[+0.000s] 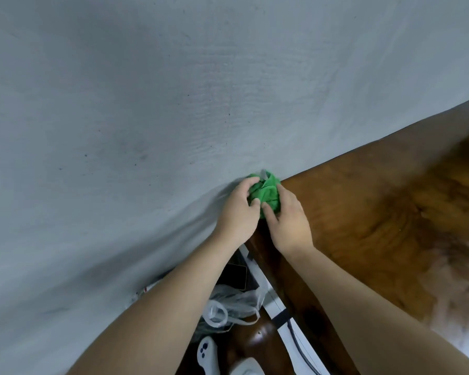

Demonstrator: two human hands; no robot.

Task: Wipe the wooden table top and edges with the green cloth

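The green cloth (267,192) is bunched into a ball at the far left corner of the wooden table (377,212), right against the grey wall. My left hand (238,212) grips the cloth from the left, off the table's side edge. My right hand (287,217) presses on it from the right, resting on the table top. Fingers of both hands cover the lower part of the cloth.
The grey wall (146,117) fills the left and the top. Below the table's left edge lie a crumpled plastic bag (233,301), a dark phone (234,274), a white controller (207,353) and a white board with a black cable (293,328).
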